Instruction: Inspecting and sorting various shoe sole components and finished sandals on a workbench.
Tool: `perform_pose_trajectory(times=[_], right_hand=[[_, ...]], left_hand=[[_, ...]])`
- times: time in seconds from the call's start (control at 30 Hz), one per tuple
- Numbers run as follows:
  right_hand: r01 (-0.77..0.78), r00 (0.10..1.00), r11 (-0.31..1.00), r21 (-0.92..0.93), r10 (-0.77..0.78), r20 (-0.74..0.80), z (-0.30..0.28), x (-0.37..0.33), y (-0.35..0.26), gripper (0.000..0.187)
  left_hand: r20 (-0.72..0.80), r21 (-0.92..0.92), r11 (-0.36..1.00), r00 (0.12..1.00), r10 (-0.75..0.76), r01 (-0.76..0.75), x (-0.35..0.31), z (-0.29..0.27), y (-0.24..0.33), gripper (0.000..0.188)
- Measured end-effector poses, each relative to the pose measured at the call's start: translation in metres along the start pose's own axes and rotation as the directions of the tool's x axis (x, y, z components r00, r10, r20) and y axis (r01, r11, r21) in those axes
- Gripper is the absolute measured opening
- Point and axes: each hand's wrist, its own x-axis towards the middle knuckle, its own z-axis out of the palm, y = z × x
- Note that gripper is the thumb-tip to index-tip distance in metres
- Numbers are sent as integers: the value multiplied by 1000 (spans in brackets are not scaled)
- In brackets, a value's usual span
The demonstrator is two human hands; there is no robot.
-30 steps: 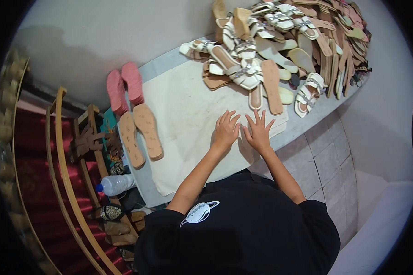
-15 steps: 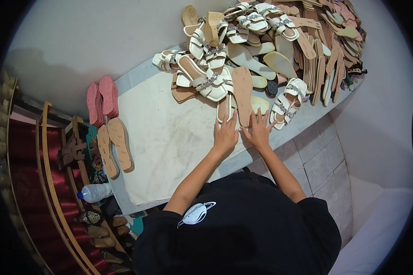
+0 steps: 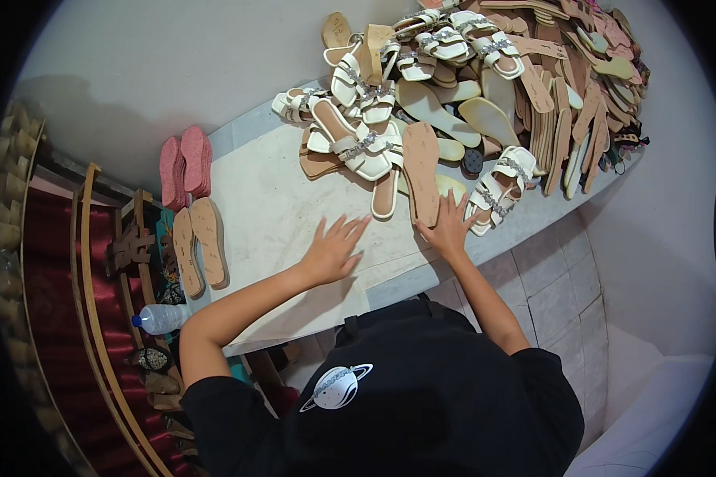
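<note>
My left hand [image 3: 333,251] hovers at the near middle of the white-covered table, fingers spread and nothing in them. To its right, a white sandal [image 3: 384,199] lies with its tan footbed showing. My right hand [image 3: 448,230] rests at the near end of a tan insole [image 3: 421,171], fingers stretched out and thumb beside that end; I cannot tell how firmly it touches. Just right of this hand sits another white sandal [image 3: 503,189] with glittery straps. More white strappy sandals [image 3: 359,147] are heaped beyond.
A large pile of insoles and soles [image 3: 549,103] covers the far right of the table. At the left edge stand pink soles [image 3: 186,165], a pair of tan insoles [image 3: 209,238] and a water bottle [image 3: 162,319]. A wooden rack [image 3: 96,286] stands at far left.
My left hand has moved left, away from the sandal and insole. My right hand stays by the insole's near end. The view has shifted slightly.
</note>
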Motion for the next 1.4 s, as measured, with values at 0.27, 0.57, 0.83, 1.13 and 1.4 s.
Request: perform_pose_trajectory(times=[0.27,0.57,0.83,1.13,1.4], right_hand=[[72,981,993,96,-53,-188,-16,-15,12,77],[123,953,964,238,-48,-299,-15,-46,-26,83],[326,922,897,298,-231,-312,-9,-47,-83,86],[808,588,576,126,-801,-112,-10,-66,-112,56],[709,696,662,243,-714,-83,-24,-38,-151,57]], left_hand=[[-269,-326,932,929,-255,161,-16,48,4,71],[-360,-676,732,826,-433,90,69,78,47,40],[-239,-968,204,791,-564,-147,42,64,24,28],[-212,-977,166,702,-680,-134,-28,47,-2,26],[-235,-969,227,670,-705,-100,-87,41,-28,28]])
